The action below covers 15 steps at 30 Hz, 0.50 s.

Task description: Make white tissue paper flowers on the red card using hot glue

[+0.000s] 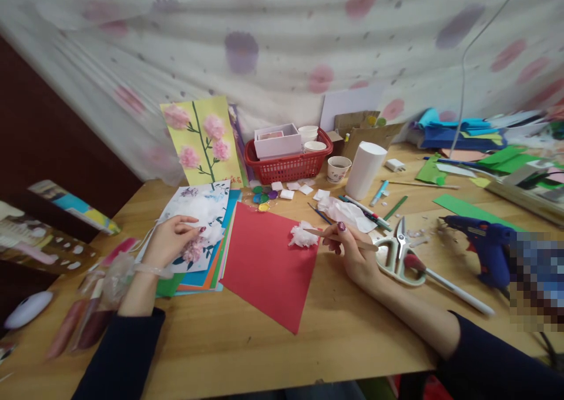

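Observation:
My right hand (pixel 352 250) grips a thin wooden stick (pixel 366 245), its pointed tip at a crumpled white tissue tuft (pixel 302 235). That tuft lies on the right part of a red paper sheet (pixel 268 259). On the left, my left hand (pixel 174 238) is closed in a pinch above a white sheet with painted flowers (pixel 176 203); whatever it holds, if anything, cannot be made out. Fluffy white tissue (pixel 214 233) lies on that sheet by the fingertips. Coloured papers (pixel 224 247) are stacked beneath it.
At the back stand a yellow flower picture (pixel 200 144), a red basket (pixel 286 168), a paper cup (pixel 338 170) and a white roll (pixel 365 171). Scissors (pixel 400 250), a brush (pixel 458 288) and a blue glue gun (pixel 489 244) lie to the right.

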Each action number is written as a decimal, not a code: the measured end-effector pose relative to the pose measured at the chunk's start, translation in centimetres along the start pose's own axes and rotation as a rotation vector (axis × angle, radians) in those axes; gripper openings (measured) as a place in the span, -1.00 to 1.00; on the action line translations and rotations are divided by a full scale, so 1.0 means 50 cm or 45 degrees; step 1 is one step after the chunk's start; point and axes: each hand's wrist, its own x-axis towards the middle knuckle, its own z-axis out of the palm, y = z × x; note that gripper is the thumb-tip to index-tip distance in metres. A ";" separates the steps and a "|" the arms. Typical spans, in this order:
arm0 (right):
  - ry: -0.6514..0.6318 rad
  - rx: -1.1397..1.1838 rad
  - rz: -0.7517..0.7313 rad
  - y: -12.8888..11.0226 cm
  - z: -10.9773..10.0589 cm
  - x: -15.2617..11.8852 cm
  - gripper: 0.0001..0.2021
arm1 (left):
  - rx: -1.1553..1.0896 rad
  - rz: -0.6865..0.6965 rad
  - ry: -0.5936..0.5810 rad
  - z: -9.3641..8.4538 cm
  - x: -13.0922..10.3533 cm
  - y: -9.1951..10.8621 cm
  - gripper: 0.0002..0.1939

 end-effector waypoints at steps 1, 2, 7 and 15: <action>0.003 -0.004 0.004 -0.002 0.000 0.000 -0.54 | -0.008 -0.017 0.003 -0.001 -0.002 0.001 -0.59; 0.004 -0.011 0.004 -0.003 0.000 -0.001 -0.54 | -0.003 -0.026 0.005 -0.002 -0.002 0.001 -0.63; -0.004 -0.049 -0.007 -0.004 -0.001 -0.001 -0.53 | 0.078 0.007 0.006 -0.010 0.002 0.002 -0.61; 0.021 -0.027 -0.016 -0.004 0.000 -0.004 -0.52 | 0.048 0.021 -0.126 -0.051 -0.007 0.003 -0.45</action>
